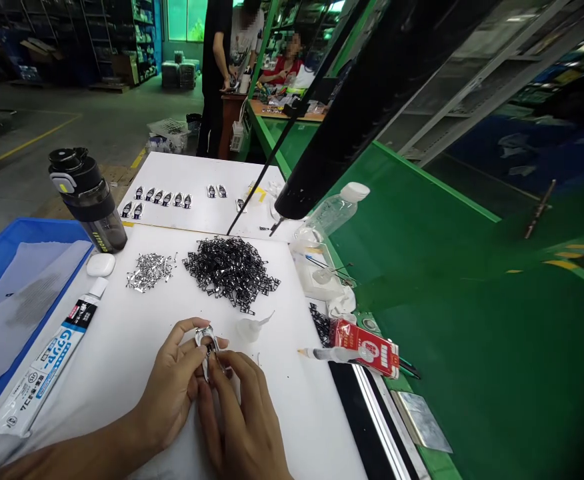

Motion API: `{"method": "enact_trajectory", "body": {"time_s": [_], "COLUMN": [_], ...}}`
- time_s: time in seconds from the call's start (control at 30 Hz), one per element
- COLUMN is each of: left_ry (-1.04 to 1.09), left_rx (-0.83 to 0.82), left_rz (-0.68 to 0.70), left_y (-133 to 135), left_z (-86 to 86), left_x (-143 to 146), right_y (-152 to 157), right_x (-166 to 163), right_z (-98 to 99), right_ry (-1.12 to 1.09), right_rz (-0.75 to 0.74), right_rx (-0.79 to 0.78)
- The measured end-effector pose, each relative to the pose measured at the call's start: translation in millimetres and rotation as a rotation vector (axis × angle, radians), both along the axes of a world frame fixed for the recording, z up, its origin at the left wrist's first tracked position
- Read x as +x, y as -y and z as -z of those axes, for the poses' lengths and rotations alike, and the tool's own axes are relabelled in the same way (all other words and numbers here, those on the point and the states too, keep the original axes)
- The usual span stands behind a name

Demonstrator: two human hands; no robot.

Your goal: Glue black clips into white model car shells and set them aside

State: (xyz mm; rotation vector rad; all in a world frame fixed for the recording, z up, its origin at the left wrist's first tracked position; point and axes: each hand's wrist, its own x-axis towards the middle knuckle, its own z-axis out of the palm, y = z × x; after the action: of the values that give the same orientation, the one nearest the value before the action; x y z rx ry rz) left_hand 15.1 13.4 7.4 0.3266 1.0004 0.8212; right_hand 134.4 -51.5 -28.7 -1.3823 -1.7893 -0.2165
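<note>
My left hand [175, 380] grips a small oval silver metal frame [205, 333] between thumb and fingers, just above the white table. From the right, my right hand [245, 407] presses its thumb and fingertips onto the same frame. A small dark piece sits in the frame's middle, partly covered by my fingertips. Beyond my hands lies a heap of black buckle-like parts [232, 270]. To its left is a smaller pile of shiny silver parts [151, 271]. A small translucent bottle with a thin nozzle [252, 328] stands just past my right fingers.
At left are a glue tube [47, 373], a white case [101, 265], a dark drink bottle [89, 200] and a blue tray [32, 227]. Silver-and-black pieces [167, 199] stand in rows at the back. Right: a red box [367, 347], a syringe [332, 355], a clear bottle [339, 210] and a black pole [342, 127].
</note>
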Motion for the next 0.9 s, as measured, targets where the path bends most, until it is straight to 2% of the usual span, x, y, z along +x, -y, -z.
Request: {"method": "enact_trajectory", "body": {"time_s": [0.17, 0.4, 0.6, 0.77, 0.9], "left_ry": [-0.174, -0.195, -0.16, -0.153, -0.138], "left_rx": [0.14, 0.177, 0.186, 0.186, 0.21], "left_rz": [0.04, 0.083, 0.085, 0.077, 0.121], "left_y": [6, 2, 1, 0, -1], "left_z": [7.5, 3.0, 1.8, 3.8, 1.6], "left_x": [-2, -3, -5, -5, -4], "right_y": [2, -1, -1, -1, -4], "right_x": [2, 4, 7, 9, 12], "right_z": [-4.7, -5.1, -12.9, -8.9, -7.7], "right_ry": [0.058, 0.09, -0.05, -0.157, -0.286], "right_rz": [0.008, 0.017, -0.03, -0.019, -0.04], "right_rx": [0.048, 0.07, -0.021, -0.083, -0.159]}}
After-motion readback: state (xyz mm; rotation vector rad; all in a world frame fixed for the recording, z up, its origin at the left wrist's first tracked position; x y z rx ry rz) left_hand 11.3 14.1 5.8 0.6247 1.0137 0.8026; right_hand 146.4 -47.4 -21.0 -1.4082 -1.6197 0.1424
